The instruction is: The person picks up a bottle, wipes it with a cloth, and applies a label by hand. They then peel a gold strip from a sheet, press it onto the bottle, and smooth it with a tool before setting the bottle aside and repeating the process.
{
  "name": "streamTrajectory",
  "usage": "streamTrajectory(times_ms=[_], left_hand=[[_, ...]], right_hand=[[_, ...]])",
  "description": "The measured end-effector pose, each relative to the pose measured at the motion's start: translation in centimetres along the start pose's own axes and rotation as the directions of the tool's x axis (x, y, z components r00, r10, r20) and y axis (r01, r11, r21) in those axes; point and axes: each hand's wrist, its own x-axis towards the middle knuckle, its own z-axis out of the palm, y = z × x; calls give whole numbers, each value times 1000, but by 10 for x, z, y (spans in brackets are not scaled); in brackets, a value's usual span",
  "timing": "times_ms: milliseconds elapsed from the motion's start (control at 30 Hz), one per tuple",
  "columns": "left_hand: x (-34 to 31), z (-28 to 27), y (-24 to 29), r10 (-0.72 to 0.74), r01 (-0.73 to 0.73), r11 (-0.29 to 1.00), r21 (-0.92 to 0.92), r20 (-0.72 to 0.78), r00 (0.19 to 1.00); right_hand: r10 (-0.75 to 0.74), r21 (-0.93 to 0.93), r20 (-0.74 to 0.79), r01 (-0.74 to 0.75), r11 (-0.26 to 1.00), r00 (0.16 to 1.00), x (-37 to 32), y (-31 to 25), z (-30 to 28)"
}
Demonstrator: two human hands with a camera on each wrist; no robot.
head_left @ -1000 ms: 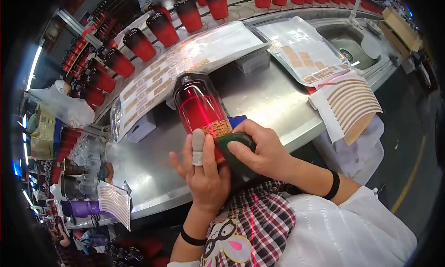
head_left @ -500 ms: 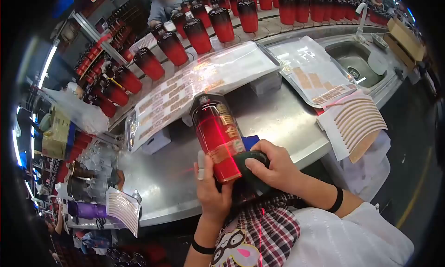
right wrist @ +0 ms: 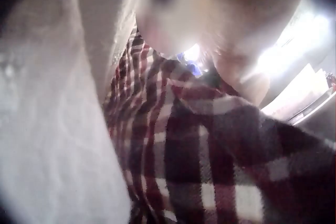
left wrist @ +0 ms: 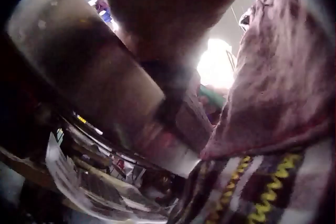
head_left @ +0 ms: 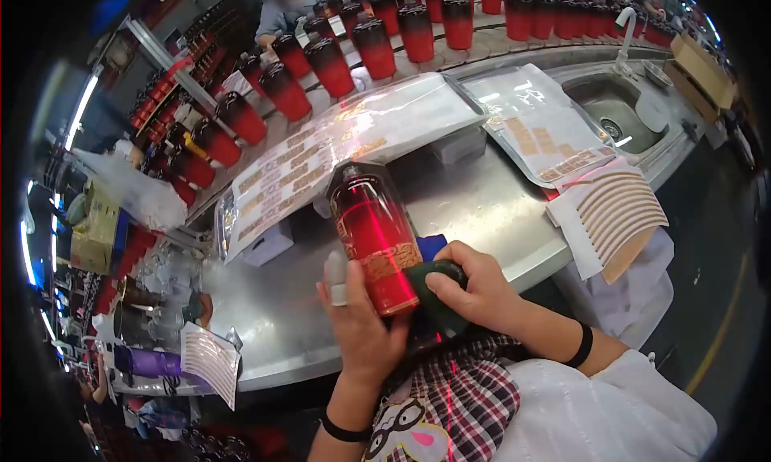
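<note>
A red glass bottle (head_left: 373, 229), dark toward its neck end, lies tilted in front of the person. Gold lettering shows at its left edge and a gold patterned band (head_left: 389, 261) crosses it near the base. My left hand (head_left: 361, 329) lies along the bottle's left side with straight fingers, one wearing a pale finger cot (head_left: 336, 279). With thumb and fingers, my right hand (head_left: 478, 289) grips a dark green flat pad (head_left: 438, 295), its edge right at the band. Both wrist views show mostly the plaid apron (right wrist: 173, 145) and blurred skin.
Trays with sheets of gold decals (head_left: 297, 169) (head_left: 542, 141) stand behind the bottle on the steel table (head_left: 490, 221). Striped decal sheets (head_left: 614, 213) (head_left: 210, 362) hang at both sides. Several red-black bottles (head_left: 377, 48) line the conveyor; a sink (head_left: 606, 113) is back right.
The bottle has turned about its length: lettering that faced up on its right now shows at its left edge. My left fingers have shifted outward to its left; the right hand keeps the pad there.
</note>
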Motion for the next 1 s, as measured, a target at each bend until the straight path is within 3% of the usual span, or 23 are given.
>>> streamTrajectory(times_ms=[33, 133, 267, 300, 400, 433, 533, 633, 700, 733, 800, 867, 933, 1000], left_hand=[[6, -3, 4, 55, -59, 995, 78, 57, 997], [2, 5, -9, 86, -89, 995, 32, 84, 993], [-18, 4, -22, -125, 161, 954, -253, 151, 980], [-18, 3, -22, -128, 160, 968, -194, 169, 977], [1, 3, 0, 23, -24, 999, 29, 39, 999], [6, 3, -2, 45, -57, 993, 105, 110, 993], [-8, 10, -15, -55, 61, 997, -42, 120, 991], [-11, 14, -15, -147, 168, 956, -241, 102, 984], [-10, 15, -12, -169, 195, 927, -320, 110, 980], [-10, 15, -11, -185, 215, 911, -353, 115, 976], [-10, 15, -9, -184, 215, 900, -380, 116, 976], [-10, 16, -9, -189, 219, 893, -392, 114, 975], [-14, 16, -11, -221, 256, 875, -410, 131, 966], [-12, 16, -12, -221, 257, 874, -412, 134, 966]], right_hand=[[-9, -5, -6, 9, 1000, 1000, 0, 2, 1], [-18, -6, -10, 18, 1000, 1000, 0, 5, 2], [-32, 3, 15, 32, 999, 999, 1, 0, -1], [0, 8, 40, 0, 1000, 999, 1, -2, -2], [-58, -12, 0, 58, 998, 998, 1, 0, 0], [-39, 1, -9, 39, 999, 999, 1, 2, 1], [-94, 8, -2, 94, 996, 996, -2, 5, -4], [-131, -180, -42, 121, 976, 991, -2, 15, -20], [-24, -337, -89, -7, 942, 996, -2, 4, -50], [28, -406, -112, -72, 911, 993, 0, 1, -70], [-241, -600, -159, 101, 793, 957, 11, 5, -124], [-346, -835, -29, 167, 524, 938, 39, 26, -190], [-7, -941, -84, -77, 331, 996, 69, 47, -239], [243, -986, -10, -49, 156, 970, 90, 75, -273]])
